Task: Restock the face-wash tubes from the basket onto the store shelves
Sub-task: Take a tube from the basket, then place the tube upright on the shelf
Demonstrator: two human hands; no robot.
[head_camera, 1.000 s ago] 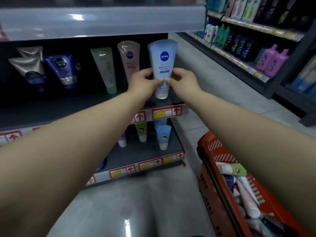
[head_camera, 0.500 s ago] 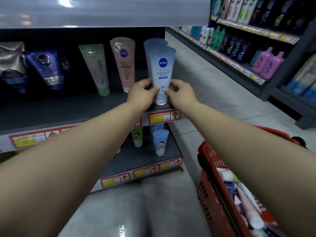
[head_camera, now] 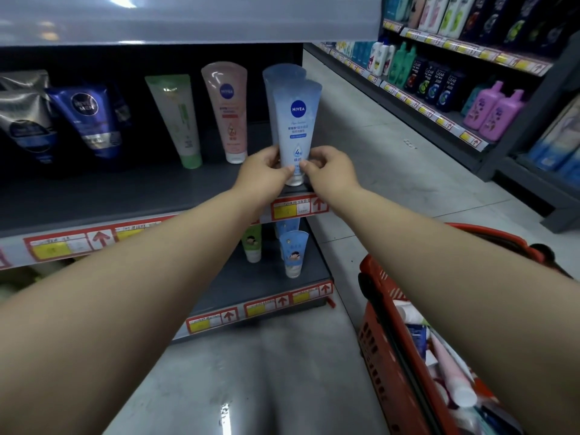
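Setting: A store aisle is shown, with a grey floor [head_camera: 392, 171] running between two rows of shelving.
Shelf: A dark shelf [head_camera: 125, 196] is seen at the left, and red-and-yellow price labels [head_camera: 295, 208] are fixed along its front edge.
Face-wash tube: A light blue face-wash tube [head_camera: 296, 120] is held upright, cap down, at the front right corner of the shelf. Whether the cap touches the shelf cannot be told.
Left hand: The left hand [head_camera: 263, 177] is placed against the left side of the tube's lower end, which is pinched by its curled fingers [head_camera: 276, 158].
Right hand: The same lower end is pinched from the right side by the fingers of the right hand [head_camera: 329, 171].
Second blue tube: A matching blue tube [head_camera: 282, 75] is stood directly behind the held one and is partly hidden by it.
Row along the shelf: Toward the left edge, a pink tube [head_camera: 227, 111], a green tube [head_camera: 179, 120], a dark blue tube [head_camera: 88, 117] and silver tubes [head_camera: 25, 114] are lined up.
Lower shelf: Small tubes [head_camera: 293, 252] are stood near the right edge of the lower shelf [head_camera: 266, 284].
Basket: A red basket [head_camera: 386, 356] is seen at the lower right beside the shelving, and more tubes [head_camera: 452, 375] are piled inside it.
Far shelving: Bottles are ranged across the aisle, with two pink bottles [head_camera: 496, 111] among them.
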